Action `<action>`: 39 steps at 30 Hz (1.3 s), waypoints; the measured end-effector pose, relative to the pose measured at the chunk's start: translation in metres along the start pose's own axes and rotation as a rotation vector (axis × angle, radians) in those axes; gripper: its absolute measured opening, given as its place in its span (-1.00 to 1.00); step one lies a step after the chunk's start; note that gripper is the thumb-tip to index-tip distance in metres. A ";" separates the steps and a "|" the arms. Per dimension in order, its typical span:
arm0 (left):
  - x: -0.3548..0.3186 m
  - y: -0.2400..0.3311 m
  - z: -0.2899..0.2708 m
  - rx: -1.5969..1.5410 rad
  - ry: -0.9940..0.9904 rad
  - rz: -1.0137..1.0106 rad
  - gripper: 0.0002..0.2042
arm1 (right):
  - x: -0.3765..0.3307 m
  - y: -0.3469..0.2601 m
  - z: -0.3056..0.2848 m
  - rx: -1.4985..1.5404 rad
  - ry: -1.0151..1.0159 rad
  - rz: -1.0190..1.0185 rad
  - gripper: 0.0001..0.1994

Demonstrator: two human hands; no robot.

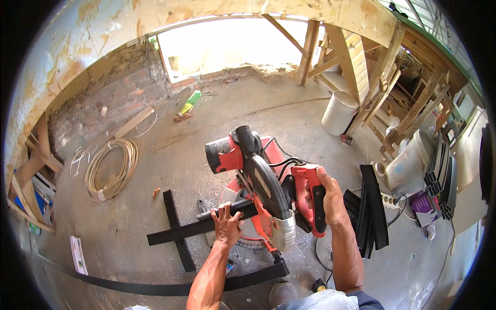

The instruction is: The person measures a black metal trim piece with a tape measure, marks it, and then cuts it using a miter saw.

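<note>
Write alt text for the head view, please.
The right hand grips the handle of a red mitre saw on a concrete floor, while the left hand presses a black metal bar against its base. More black bars lie right.

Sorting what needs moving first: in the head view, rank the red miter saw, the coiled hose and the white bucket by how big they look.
1. Red miter saw, though nearness to the camera inflates it.
2. Coiled hose.
3. White bucket, farthest away, so its rank is unsure.
</note>
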State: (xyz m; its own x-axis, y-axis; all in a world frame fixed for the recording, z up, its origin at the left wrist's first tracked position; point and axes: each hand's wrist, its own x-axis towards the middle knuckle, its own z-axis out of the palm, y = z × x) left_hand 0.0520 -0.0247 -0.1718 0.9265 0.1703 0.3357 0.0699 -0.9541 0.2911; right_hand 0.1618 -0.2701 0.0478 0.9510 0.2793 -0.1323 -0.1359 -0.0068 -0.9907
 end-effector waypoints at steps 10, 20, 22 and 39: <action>0.001 0.003 -0.001 0.032 -0.028 -0.022 -0.71 | -0.003 0.005 -0.004 -0.027 -0.043 -0.020 -0.31; 0.003 0.004 -0.001 0.114 -0.096 -0.025 -0.69 | -0.007 0.001 -0.001 -0.045 -0.018 -0.019 -0.36; 0.002 0.005 -0.002 0.127 -0.103 -0.020 -0.69 | -0.007 0.002 -0.001 -0.095 -0.030 -0.046 -0.36; 0.003 0.007 -0.003 0.152 -0.129 -0.044 -0.63 | -0.007 0.003 -0.002 -0.145 -0.039 -0.102 -0.31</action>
State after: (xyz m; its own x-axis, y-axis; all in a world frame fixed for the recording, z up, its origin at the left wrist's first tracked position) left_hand 0.0538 -0.0298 -0.1662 0.9603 0.1888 0.2054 0.1572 -0.9744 0.1608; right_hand 0.1555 -0.2735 0.0461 0.9458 0.3230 -0.0322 0.0050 -0.1138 -0.9935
